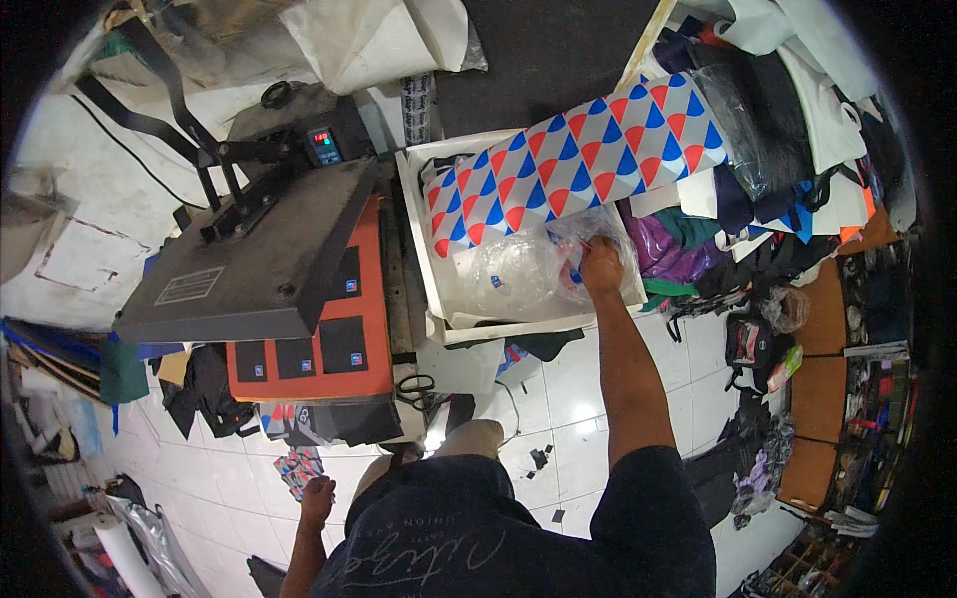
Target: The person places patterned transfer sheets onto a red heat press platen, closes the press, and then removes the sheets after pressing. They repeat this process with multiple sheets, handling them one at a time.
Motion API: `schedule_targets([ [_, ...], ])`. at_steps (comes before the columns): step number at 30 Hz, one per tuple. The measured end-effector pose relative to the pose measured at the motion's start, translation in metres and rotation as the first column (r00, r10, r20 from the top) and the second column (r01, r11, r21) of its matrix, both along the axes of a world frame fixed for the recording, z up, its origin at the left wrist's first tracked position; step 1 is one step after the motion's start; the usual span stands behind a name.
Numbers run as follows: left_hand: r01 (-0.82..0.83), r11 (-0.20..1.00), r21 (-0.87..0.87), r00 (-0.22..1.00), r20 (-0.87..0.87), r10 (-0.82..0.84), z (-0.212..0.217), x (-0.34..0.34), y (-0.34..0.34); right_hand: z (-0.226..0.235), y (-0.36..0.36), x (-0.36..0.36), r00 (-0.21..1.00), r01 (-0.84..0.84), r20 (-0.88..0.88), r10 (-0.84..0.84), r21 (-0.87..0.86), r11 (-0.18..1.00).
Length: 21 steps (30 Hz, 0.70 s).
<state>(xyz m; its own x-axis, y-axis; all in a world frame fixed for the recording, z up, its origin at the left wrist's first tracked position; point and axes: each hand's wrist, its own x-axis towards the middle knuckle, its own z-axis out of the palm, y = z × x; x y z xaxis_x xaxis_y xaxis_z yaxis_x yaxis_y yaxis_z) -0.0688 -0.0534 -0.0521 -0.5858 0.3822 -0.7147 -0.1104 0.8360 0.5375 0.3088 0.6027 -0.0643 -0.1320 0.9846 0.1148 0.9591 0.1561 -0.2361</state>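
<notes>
My right hand (601, 267) reaches into a white open box (411, 204) at its right end. Its fingers are closed on a crinkled clear plastic bag (570, 261) with small red and blue bits inside. Beside that lies another clear bag (513, 284) showing a small blue and red patch. A long sheet patterned in red, blue and grey (598, 149) stretches across the box's far side. Low at the left, my left hand (317, 498) is closed on the edge of small patterned pieces (298, 468) in the same colours.
A heat press (249, 259) stands at the left, its plate raised over an orange mat (309, 384) with several black squares. Scissors (415, 391) lie near the mat. Piled fabric and bags (688, 249) crowd the box's right side. Black scraps (539, 458) dot the tiled floor (583, 424).
</notes>
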Motion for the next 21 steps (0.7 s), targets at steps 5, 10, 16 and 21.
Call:
schedule_targets([
  [5, 0.061, 0.997, -0.051, 0.994, -0.084, -0.065, 0.021, 0.014, 0.017, 0.013, 0.003, 0.001, 0.977, 0.093, -0.187, -0.103, -0.062, 0.994],
  [10, 0.031, 0.998, -0.06, 0.999, -0.042, -0.033, 0.009, 0.013, 0.004, 0.018, 0.014, 0.006, 0.95, 0.101, -0.265, -0.166, -0.242, 0.965],
  [16, 0.057, 0.994, -0.097, 0.997, -0.036, -0.061, 0.001, 0.009, 0.008, -0.018, 0.023, 0.015, 0.767, 0.019, -0.514, -0.384, -0.58, 0.814],
  [21, 0.161, 0.986, -0.041, 0.983, -0.084, -0.164, 0.01, -0.001, 0.018, 0.0, 0.003, -0.002, 0.797, -0.061, -0.489, -0.355, -0.649, 0.758],
])
